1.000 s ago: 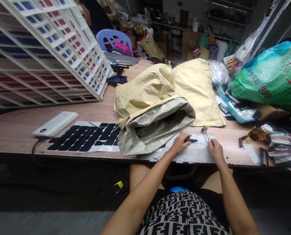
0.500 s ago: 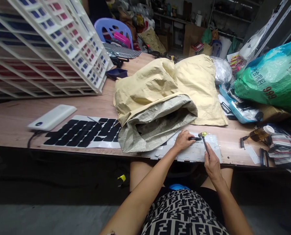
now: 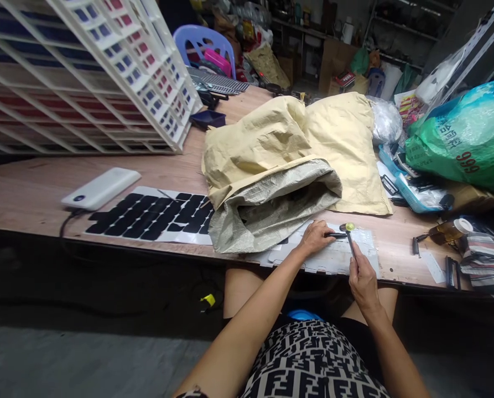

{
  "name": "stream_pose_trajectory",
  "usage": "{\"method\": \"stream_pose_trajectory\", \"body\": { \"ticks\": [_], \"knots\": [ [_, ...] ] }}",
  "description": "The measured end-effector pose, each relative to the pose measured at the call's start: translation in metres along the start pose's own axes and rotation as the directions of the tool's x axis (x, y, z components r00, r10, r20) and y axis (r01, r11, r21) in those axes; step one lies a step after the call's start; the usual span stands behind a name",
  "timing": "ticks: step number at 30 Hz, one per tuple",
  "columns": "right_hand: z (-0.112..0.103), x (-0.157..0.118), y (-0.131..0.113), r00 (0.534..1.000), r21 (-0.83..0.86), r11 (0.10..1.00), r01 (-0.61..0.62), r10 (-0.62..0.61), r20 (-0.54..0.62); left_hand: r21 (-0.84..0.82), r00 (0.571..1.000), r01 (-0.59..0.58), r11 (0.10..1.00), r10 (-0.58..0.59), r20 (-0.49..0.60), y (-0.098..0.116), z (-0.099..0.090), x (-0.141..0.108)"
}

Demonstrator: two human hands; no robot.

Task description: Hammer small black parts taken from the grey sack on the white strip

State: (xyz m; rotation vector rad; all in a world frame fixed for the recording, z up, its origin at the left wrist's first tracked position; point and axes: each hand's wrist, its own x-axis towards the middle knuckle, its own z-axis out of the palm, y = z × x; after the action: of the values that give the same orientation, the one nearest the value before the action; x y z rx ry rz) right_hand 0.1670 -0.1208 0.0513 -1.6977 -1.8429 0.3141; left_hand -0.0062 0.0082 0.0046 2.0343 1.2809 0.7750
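My right hand (image 3: 363,281) is closed round the handle of a small hammer (image 3: 350,239) with a yellow-green face on its head. The hammer's head is just above and beside a slim black part (image 3: 334,235), which my left hand (image 3: 314,237) pinches by its near end. What kind of part it is, I cannot make out. Both hands are over a pale grey board (image 3: 325,264) at the table's front edge. Left of my left hand, a yellow paper sack (image 3: 259,132) lies with its grey-lined mouth open towards me; the inside is dark.
On the left stand a white plastic crate (image 3: 147,77) and a white power bank (image 3: 101,189) with a cable, beside a black-patterned sheet (image 3: 143,215). To the right are a green plastic bag (image 3: 458,143), a brown bottle (image 3: 443,232) and a striped cloth (image 3: 485,260).
The view has shifted slightly, so the table's things appear a little further right. My hands keep nearly the same place, with the hammer still beside the black part.
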Motion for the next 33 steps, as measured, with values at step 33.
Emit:
{"method": "stream_pose_trajectory", "body": {
  "ticks": [33],
  "knots": [
    [0.008, 0.063, 0.051, 0.917, 0.642, 0.664, -0.382, 0.357, 0.176, 0.162, 0.715, 0.5, 0.851, -0.511, 0.477, -0.032, 0.041, -0.132]
  ]
}}
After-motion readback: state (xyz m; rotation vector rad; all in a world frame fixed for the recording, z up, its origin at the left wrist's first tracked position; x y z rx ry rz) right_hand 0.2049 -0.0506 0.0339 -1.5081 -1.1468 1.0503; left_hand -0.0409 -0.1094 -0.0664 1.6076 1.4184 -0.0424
